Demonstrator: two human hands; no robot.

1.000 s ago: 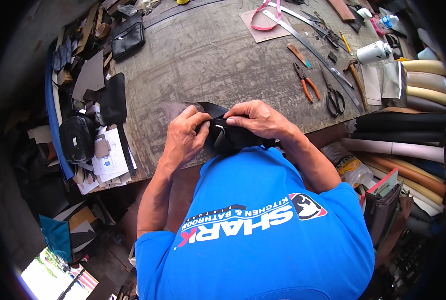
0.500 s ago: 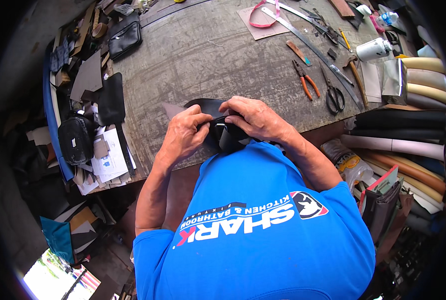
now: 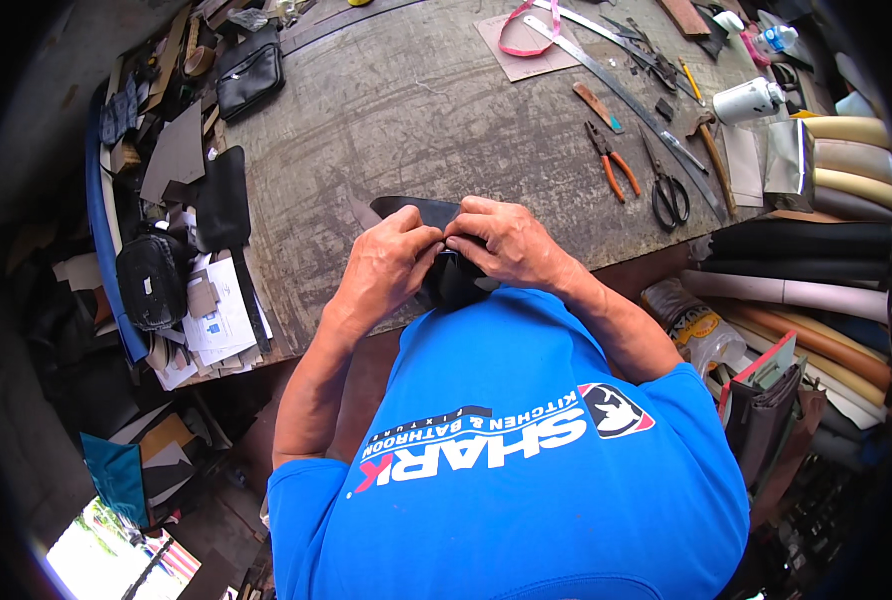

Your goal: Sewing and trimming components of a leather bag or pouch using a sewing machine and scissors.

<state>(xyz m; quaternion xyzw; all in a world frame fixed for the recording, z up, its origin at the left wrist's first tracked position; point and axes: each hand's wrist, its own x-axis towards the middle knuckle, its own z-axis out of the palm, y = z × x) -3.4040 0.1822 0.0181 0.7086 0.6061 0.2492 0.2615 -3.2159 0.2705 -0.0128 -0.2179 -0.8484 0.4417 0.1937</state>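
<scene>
At the table's near edge I hold a piece of black leather [image 3: 453,285] close against my body. My left hand [image 3: 390,258] pinches its upper edge between thumb and fingers. Right beside it, my right hand [image 3: 506,240] pinches the same edge, so the fingertips of both hands nearly meet. The leather folds and hangs below the fingers, and part of it spreads out flat behind the hands. A brownish flap [image 3: 364,210] sticks out past my left hand. What the fingertips cover is hidden.
Orange-handled pliers [image 3: 614,162], black scissors [image 3: 669,190], a hammer [image 3: 714,160] and a steel ruler [image 3: 626,95] lie at the right of the worktable [image 3: 366,120]. Rolled material [image 3: 806,240] is stacked beyond. Black pouches [image 3: 251,75], papers [image 3: 221,315] and scraps crowd the left side.
My left hand has shifted right and closer to my right hand along the leather's edge. The black leather and its brownish flap have moved slightly right as well.
</scene>
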